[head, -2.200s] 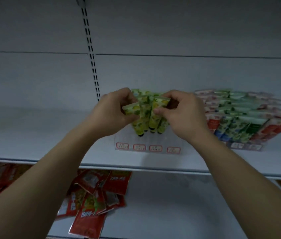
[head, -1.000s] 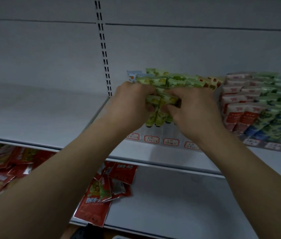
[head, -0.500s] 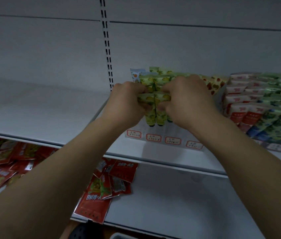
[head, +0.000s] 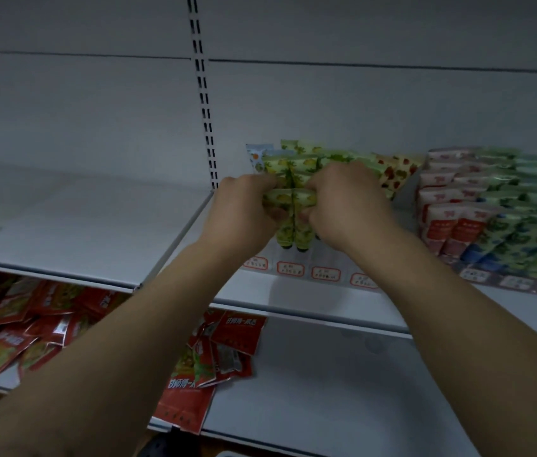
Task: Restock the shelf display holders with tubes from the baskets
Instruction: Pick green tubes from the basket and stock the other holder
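Left grip (head: pixel 244 212) and right grip (head: pixel 349 206) meet over the front of a clear holder (head: pixel 326 258). Each pinches the flat upper ends of a small bunch of yellow-green tubes (head: pixel 293 209), whose caps point down into the front slots just below the knuckles. Behind the grips, the back rows (head: pixel 310 153) of that holder already carry tubes, and a second holder (head: pixel 491 225) off to the right of the right grip looks full. I judge this stretch well along, with the front row under the grips left to finish; the slots beneath the right grip seem unfilled. The baskets are out of view, so how much stock is left cannot be told. Left of the left grip, the shelf (head: pixel 79 225) gives open room to swing out, bounded at the back by the slotted rail (head: pixel 204 110). On the right, room is tighter, since the full holder stands near the right wrist. Below both forearms runs the shelf's front edge, and under it lie loose red packets (head: pixel 221 357) on a lower shelf.
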The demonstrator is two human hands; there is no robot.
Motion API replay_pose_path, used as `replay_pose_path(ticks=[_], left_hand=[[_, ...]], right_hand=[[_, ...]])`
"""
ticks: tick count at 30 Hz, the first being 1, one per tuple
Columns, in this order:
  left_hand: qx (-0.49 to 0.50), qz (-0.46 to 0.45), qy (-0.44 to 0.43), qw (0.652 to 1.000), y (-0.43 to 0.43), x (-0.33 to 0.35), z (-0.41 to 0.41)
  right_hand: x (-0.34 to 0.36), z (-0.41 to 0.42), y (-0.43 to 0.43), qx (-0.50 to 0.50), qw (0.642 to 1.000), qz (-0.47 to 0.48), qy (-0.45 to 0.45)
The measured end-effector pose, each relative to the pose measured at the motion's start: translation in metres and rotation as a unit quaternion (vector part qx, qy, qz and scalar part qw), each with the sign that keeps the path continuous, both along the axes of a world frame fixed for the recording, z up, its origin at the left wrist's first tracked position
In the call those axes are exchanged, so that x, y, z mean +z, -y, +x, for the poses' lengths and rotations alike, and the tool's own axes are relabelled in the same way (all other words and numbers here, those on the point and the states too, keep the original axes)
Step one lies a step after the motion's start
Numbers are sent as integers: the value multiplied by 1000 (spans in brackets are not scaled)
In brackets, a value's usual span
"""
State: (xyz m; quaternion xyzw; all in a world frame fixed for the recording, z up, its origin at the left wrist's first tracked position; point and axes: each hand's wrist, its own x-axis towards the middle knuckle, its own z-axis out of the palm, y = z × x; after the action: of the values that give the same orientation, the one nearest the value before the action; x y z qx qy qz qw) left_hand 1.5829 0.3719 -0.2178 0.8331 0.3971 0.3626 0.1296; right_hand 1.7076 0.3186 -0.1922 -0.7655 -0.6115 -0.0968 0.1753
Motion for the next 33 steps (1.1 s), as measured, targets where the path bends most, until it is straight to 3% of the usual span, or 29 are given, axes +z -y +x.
replay_pose_path(ticks=[5,10,16,22,25,28,33], left_hand=[[2,-19,-5,1000,4,1,-1],[-20,-100,87,991,19,-2,-14],[-3,62,-9,998,39,-18,-49],[-162,119,-135,970,74,-75,-53],[-219,96,-201,950,103,-111,-50],[-187,-53,-294,936,121,-153,-53],[-192,-153,-507,826,126,-215,-84]], right_hand=[[-14,3,18,27,995,46,-80],[-62,-7,66,65,963,145,-218],[-107,-10,108,58,953,176,-241],[-129,-7,132,80,946,184,-253],[-144,-11,143,63,960,112,-251],[-168,-19,149,23,957,-54,-284],[-243,-29,167,-3,914,-258,-314]])
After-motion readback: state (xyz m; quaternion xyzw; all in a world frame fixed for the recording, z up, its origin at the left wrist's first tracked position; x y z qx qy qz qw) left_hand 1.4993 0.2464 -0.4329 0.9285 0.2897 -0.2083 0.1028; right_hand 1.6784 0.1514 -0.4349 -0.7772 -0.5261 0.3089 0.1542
